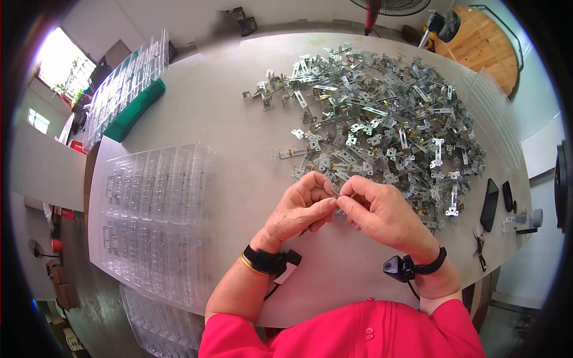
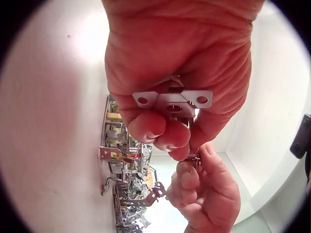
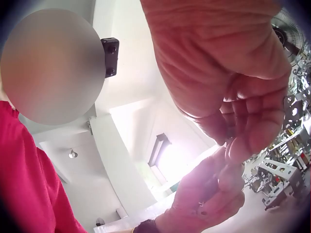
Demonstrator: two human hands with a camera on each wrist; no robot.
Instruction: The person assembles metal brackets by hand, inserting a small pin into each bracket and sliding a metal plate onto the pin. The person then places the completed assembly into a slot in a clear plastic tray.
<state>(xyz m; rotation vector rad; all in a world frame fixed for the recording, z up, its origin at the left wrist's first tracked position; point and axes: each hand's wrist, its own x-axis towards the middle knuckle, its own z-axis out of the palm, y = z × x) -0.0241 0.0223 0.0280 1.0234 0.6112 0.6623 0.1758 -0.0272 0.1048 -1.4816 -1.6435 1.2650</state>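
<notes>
My left hand grips a metal bracket, its fingers curled around the body. The bracket's winged end plate, with a round hole in each wing, sticks out below the palm in the left wrist view. My right hand meets the left at the fingertips, in front of the pile of brackets. Between its thumb and forefinger it pinches a small metal piece; I cannot tell whether this is part of the same bracket. In the right wrist view the fingers hide most of the held metal.
Clear plastic trays with several slots lie on the left of the table. More trays stand in a green bin at the back left. A phone and pliers lie at the right edge.
</notes>
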